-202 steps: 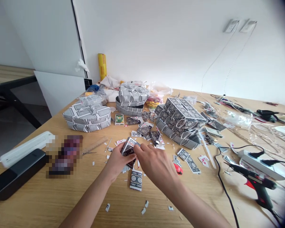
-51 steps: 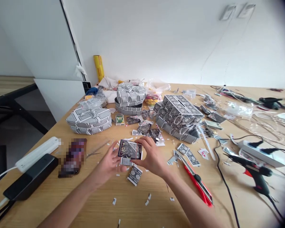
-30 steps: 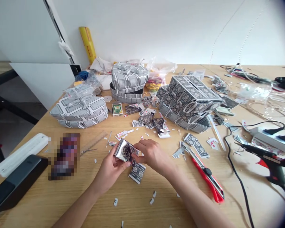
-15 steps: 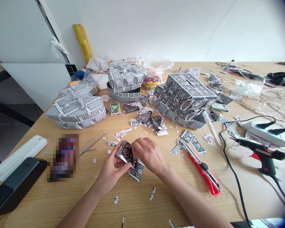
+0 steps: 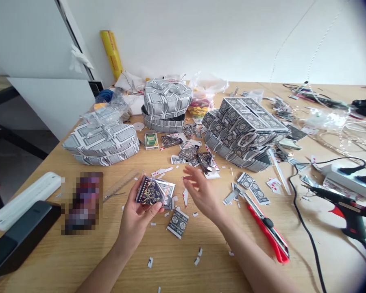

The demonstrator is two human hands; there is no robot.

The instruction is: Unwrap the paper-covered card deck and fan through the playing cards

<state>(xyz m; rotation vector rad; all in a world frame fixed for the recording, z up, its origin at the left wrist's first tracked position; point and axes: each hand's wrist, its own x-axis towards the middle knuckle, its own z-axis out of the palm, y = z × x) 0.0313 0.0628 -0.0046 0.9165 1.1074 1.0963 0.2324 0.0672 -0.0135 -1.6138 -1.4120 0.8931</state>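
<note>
Holding a gold-patterned card box in the left hand

In the head view, shows it gripped between thumb and fingers above the tabletop, well inside the left edge, with patterned cards exposed at 1 side. Shows the right hand apart, fingers loosely spread, gripping nothing visible. For good handling, probably best to pinch lightly, keep the exposed side uncovered and avoid bending corners. Includes 1 lidded box near the left edge, 1 lid-askew box farther back, 1 slotted box rightward; cannot see inside fully. Toward the far edge, includes a clear bag with yellow and red contents.
</note>
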